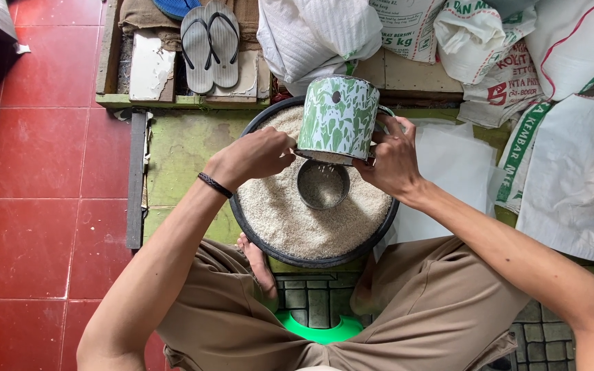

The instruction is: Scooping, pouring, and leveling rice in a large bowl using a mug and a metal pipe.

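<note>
Green-white marbled mug [339, 117] looks like glossy enamelled metal, the small cup [322, 184] dull steel maybe, sacks [572, 172] woven plastic, floor tiles [36, 158] shiny red.

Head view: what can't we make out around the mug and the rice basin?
- Green-and-white enamel mug: inside hidden, it is tipped mouth-down.
- Mug handle: covered by the right hand.
- Small metal can: depth and base hidden by rice.
- Left hand: fingertips hidden behind the mug.
- Black basin: far rim hidden by the mug.
- Sacks: cut off by top and right edges.
</note>
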